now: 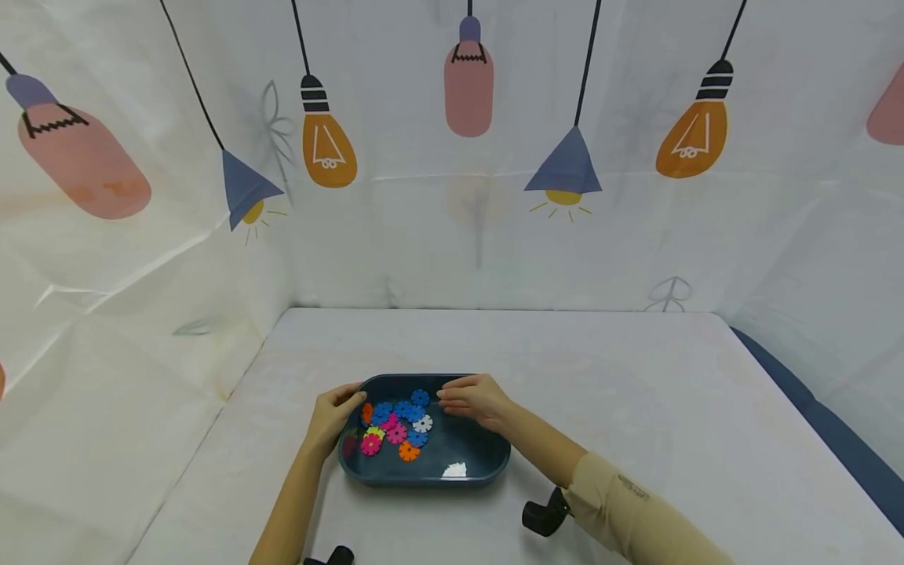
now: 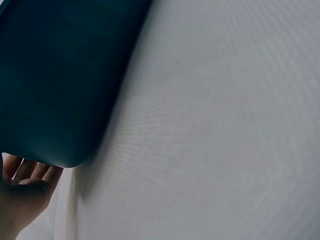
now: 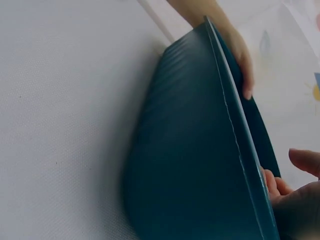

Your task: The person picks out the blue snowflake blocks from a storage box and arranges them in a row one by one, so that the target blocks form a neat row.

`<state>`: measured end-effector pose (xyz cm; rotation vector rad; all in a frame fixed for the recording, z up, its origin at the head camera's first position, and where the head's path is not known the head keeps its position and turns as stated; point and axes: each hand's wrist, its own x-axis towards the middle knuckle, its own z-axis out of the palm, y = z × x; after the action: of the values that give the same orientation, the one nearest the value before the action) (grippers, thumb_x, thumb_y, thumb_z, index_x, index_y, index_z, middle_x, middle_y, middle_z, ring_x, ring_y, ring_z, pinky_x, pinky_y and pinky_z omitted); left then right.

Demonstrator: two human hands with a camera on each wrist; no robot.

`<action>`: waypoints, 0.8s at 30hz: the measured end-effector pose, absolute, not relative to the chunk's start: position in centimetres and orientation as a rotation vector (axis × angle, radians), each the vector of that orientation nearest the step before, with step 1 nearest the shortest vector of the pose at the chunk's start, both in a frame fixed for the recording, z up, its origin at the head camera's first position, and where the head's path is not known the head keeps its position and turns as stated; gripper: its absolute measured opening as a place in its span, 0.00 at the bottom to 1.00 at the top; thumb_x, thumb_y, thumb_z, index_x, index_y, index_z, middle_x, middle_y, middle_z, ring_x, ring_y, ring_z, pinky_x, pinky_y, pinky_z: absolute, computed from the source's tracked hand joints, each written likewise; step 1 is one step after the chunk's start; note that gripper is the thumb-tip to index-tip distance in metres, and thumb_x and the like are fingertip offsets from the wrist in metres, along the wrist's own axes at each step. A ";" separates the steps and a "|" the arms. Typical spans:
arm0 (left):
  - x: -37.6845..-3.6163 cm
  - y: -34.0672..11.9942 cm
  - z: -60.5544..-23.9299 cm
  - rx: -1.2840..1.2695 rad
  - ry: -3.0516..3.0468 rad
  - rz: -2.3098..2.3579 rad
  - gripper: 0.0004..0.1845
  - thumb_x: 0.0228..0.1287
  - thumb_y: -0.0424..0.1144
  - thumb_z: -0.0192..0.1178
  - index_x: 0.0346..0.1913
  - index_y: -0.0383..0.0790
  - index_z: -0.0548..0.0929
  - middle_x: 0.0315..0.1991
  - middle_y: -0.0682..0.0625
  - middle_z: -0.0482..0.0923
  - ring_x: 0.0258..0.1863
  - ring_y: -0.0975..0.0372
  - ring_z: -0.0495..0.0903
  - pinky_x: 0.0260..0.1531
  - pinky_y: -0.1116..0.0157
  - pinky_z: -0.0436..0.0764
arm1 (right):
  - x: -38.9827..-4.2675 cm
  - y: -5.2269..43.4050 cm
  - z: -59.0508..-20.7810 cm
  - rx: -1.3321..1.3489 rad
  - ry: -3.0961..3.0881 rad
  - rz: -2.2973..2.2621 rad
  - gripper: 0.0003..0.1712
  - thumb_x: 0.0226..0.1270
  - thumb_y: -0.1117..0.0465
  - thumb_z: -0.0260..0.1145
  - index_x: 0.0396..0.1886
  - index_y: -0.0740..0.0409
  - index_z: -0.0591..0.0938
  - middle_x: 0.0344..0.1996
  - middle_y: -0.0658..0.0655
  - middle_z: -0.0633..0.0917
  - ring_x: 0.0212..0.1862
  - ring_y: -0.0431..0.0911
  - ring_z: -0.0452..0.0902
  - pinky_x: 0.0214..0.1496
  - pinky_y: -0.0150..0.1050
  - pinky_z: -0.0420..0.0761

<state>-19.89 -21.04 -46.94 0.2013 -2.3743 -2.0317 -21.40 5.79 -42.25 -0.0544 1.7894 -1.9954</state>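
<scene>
A dark teal tray (image 1: 473, 451) with rounded corners sits on the white table. Several small flower-shaped plastic discs (image 1: 396, 433), in blue, pink, orange, white and yellow-green, are bunched in its left half. My left hand (image 1: 333, 412) grips the tray's left end, thumb over the rim; its fingers reach along the outer wall in the left wrist view. Over the back right part of the tray is my right hand (image 1: 480, 400), fingers extended beside the discs. In the right wrist view, its thumb stands apart while the near wall (image 3: 190, 145) hides part of the fingers. Nothing shows in its grasp.
White table surface (image 1: 600, 377) surrounds the tray. Behind it hangs a pale sheet (image 1: 410, 235) printed with lamps and bulbs. Black wrist devices (image 1: 545, 516) show below the forearms. Something dark blue (image 1: 798, 384) lies beyond the table's right edge.
</scene>
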 end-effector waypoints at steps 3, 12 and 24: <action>-19.9 -21.0 -46.9 0.205 -2.370 -2.041 0.21 0.66 0.35 0.56 0.57 0.23 0.74 0.52 0.33 0.76 0.42 0.61 0.76 0.39 0.76 0.76 | -21.7 5.3 -42.5 0.005 1.779 -1.986 0.20 0.59 0.68 0.68 0.47 0.78 0.78 0.43 0.68 0.84 0.40 0.50 0.84 0.47 0.42 0.81; -19.9 -21.2 -46.9 0.213 -2.381 -2.046 0.22 0.67 0.37 0.56 0.58 0.23 0.73 0.53 0.34 0.76 0.45 0.58 0.76 0.40 0.76 0.76 | -22.4 3.6 -43.3 0.183 1.830 -1.956 0.19 0.59 0.72 0.65 0.49 0.80 0.76 0.42 0.69 0.84 0.39 0.51 0.83 0.47 0.44 0.81; -20.0 -21.1 -47.1 0.224 -2.361 -2.071 0.21 0.67 0.36 0.56 0.57 0.24 0.74 0.53 0.35 0.76 0.44 0.58 0.76 0.40 0.76 0.76 | -22.5 1.5 -44.5 0.289 1.949 -1.875 0.15 0.54 0.76 0.67 0.43 0.77 0.79 0.29 0.60 0.85 0.27 0.43 0.80 0.41 0.41 0.83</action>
<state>-19.96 -21.13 -47.05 0.2241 -2.3611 -2.0713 -22.49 1.48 -44.51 0.2886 1.9487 -1.8755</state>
